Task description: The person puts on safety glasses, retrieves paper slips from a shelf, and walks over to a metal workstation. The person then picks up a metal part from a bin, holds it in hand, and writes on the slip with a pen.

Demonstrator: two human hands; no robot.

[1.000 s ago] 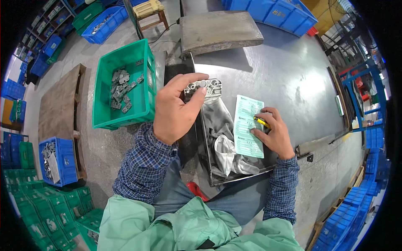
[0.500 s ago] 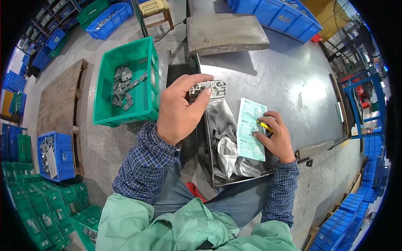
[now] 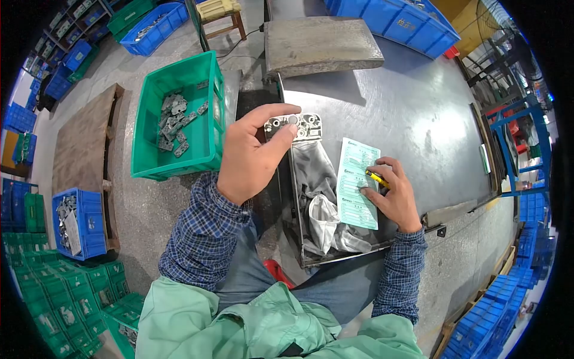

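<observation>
Between thumb and fingers, my left hand [image 3: 254, 152] grips a silvery metal part [image 3: 308, 128] with round holes, its face turned up toward me. My right hand [image 3: 391, 194] is closed on a yellow marker [image 3: 377, 178] and rests at the right edge of a green printed sheet [image 3: 357, 191]. The sheet lies over the edge of an open drawer [image 3: 304, 242] and the metal tabletop [image 3: 412, 119]. Grey cloth [image 3: 314, 169] and a white glove-like cloth [image 3: 323, 221] lie in the drawer, below the metal part.
A green crate [image 3: 176, 163] with loose metal parts stands to the left. A worn slab [image 3: 323, 45] and a large blue crate [image 3: 397, 24] are at the table's far side. A blue crate [image 3: 89, 221] and a wooden board [image 3: 84, 140] lie further left.
The view has shifted slightly. The metal part has tilted a little in my left hand, so more of its face shows. My right hand still holds the marker beside the sheet.
</observation>
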